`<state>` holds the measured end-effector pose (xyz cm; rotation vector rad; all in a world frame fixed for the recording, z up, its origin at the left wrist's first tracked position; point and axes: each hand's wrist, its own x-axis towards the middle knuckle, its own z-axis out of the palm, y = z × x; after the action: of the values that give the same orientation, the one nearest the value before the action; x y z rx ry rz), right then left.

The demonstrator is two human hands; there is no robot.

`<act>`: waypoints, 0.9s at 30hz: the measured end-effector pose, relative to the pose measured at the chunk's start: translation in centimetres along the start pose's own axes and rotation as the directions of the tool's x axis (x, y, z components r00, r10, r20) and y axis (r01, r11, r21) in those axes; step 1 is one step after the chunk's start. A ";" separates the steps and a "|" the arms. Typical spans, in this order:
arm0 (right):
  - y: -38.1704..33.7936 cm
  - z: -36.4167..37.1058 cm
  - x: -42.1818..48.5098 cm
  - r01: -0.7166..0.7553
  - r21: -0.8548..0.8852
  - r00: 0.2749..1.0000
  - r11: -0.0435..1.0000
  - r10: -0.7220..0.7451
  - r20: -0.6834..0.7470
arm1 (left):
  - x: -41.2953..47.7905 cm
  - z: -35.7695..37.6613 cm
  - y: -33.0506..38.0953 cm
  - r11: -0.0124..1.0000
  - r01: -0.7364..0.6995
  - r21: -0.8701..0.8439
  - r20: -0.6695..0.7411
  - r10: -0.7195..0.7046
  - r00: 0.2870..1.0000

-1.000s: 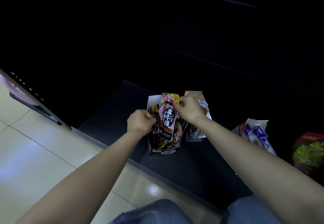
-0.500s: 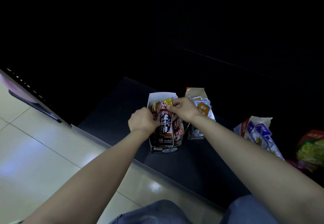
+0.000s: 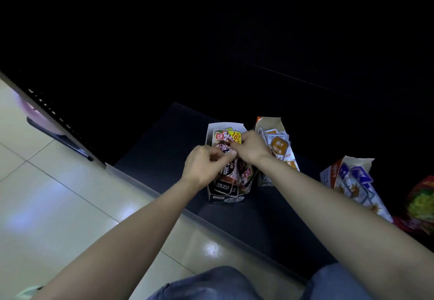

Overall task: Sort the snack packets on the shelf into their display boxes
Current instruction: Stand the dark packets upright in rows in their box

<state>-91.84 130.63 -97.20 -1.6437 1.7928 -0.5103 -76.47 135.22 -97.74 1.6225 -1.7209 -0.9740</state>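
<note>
Three display boxes on the shelf, one mid-fill

Shelf [image 3: 164, 149]: dark bottom board, lit only toward its front edge.

Dark display box [image 3: 225, 194]: near the front edge, about mid-shelf.

Orange display box [image 3: 270, 123]: just beside it on the right and a little further back, with orange packets [image 3: 279, 145] standing in it.

Blue-and-white display box [image 3: 347, 165]: well apart toward the right end, also holding packets.

Red-and-green bag [image 3: 420, 203]: at the far right edge, in no box that I can make out.

Dark packet [image 3: 229, 175]: upright inside the dark display box among others like it, yellow corner at the top.

Left hand [image 3: 204, 168]: fingers curled, thumb and fingertips pinching the packet's upper part.

Right hand [image 3: 251, 147]: fingers bent, pinching at the yellow corner. The two hands nearly touch.

Progress, as judged: three boxes stocked and this packet nearly seated. The bag, at least, is left to place.

Change: a second ago the packet stood higher above the box, with one hand at each side. Now it sits lower and the hands have drawn together over its top.
</note>
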 end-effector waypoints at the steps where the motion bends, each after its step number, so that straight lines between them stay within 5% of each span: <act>1: 0.2 -0.3 -0.2 0.013 0.021 1.000 1.000 -0.013 -0.003 | 0.2 0.0 -0.3 1.000 -0.005 -0.017 -0.032 0.005 0.999; 4: 0.5 -1.4 -0.6 0.026 0.120 1.000 0.992 -0.024 -0.016 | 1.0 -0.4 -0.4 0.996 0.076 -0.045 -0.082 -0.079 0.993; 12: 1.5 -3.7 -1.9 0.069 0.404 0.996 0.912 -0.088 0.028 | 1.6 0.7 2.3 0.835 0.218 -0.505 0.055 -0.220 0.974; 22: 0.3 -3.7 -2.7 0.008 0.490 0.974 0.872 -0.118 0.194 | 1.3 0.3 2.9 0.769 0.136 -0.625 0.035 -0.146 0.989; 25: 0.5 -4.8 -2.9 0.021 0.512 0.987 0.859 -0.100 0.127 | 1.5 -0.2 3.5 0.787 0.079 -0.612 0.028 -0.078 0.997; 27: 1.0 -5.8 -2.8 0.017 0.575 0.998 0.818 -0.047 0.036 | 1.9 -0.6 3.1 0.890 0.037 -0.454 0.027 -0.028 0.999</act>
<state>-96.50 132.74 -93.21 -1.2427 1.3826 -0.9179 -77.91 133.28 -95.02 1.3367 -1.3447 -1.2992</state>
